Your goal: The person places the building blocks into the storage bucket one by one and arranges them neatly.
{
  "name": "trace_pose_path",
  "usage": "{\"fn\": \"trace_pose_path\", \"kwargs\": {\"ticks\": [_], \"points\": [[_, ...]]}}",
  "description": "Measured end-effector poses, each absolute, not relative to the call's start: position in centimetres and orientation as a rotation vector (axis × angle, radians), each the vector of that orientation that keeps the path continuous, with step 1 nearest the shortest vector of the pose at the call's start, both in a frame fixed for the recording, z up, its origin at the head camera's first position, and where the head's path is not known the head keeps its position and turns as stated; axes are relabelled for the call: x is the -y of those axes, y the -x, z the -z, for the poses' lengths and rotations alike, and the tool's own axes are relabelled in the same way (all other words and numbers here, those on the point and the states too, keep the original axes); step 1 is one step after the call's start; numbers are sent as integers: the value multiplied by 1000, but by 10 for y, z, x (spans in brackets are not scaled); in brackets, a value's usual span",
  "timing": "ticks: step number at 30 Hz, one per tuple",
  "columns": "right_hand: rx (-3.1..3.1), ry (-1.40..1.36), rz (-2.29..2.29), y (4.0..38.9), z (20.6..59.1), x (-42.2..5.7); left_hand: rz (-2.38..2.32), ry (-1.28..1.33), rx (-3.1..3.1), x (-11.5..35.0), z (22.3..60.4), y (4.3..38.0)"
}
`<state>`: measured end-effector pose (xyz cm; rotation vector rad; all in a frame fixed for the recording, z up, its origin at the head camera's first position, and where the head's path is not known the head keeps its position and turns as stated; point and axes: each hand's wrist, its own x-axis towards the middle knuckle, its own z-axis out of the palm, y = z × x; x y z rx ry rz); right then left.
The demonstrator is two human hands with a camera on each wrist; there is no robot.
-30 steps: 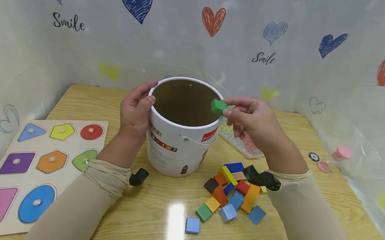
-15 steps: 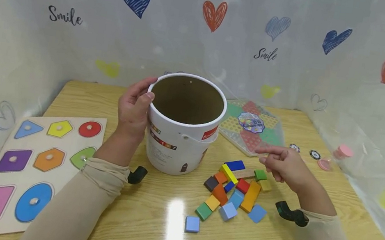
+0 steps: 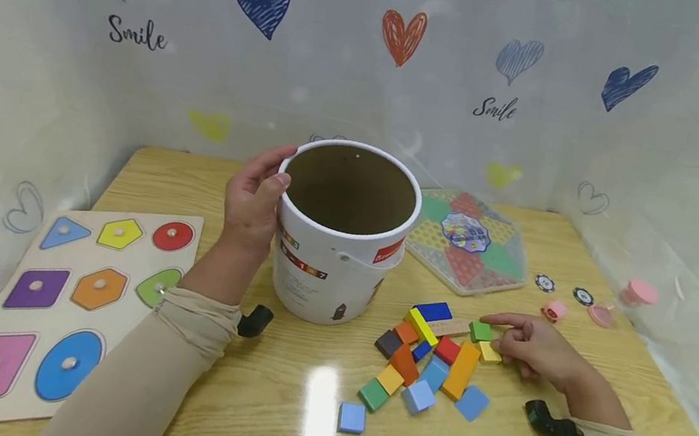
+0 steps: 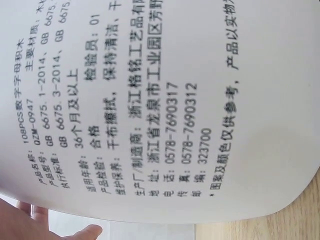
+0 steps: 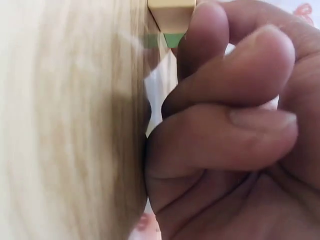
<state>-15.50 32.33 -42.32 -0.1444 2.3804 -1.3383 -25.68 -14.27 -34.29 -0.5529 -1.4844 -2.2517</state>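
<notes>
A white bucket [image 3: 314,273] with a wire handle stands at the middle of the table. My left hand [image 3: 253,203] holds its rim, thumb over the edge and fingers outside; printed bucket wall [image 4: 165,110] fills most of the left wrist view. My right hand [image 3: 540,348] is low beside the pile of coloured wooden blocks. Its straight index fingertip is right at a green block [image 3: 479,332], while the thumb is next to a yellow block [image 3: 490,353]. The other fingers are curled under. In the right wrist view, the yellow block [image 5: 172,14] lies beyond the fingertips.
A wooden shape puzzle board [image 3: 102,332] lies at left. Behind the pile is a Chinese checkers box [image 3: 468,243]. Chips and small pink items [image 3: 639,293] sit at right. A light blue cube [image 3: 351,418] lies apart in front.
My right hand has left the bucket's rim, where it pinched a green block, and come down right to the pile, its fingers now without that block. The left hand keeps holding the bucket.
</notes>
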Motion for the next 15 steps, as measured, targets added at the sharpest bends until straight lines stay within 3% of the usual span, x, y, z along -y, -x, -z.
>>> {"fn": "trace_pose_path", "kwargs": {"ticks": [15], "points": [[-2448, -53, 1228, 163, 419, -294, 2223, 537, 1522, 143, 343, 256]]}}
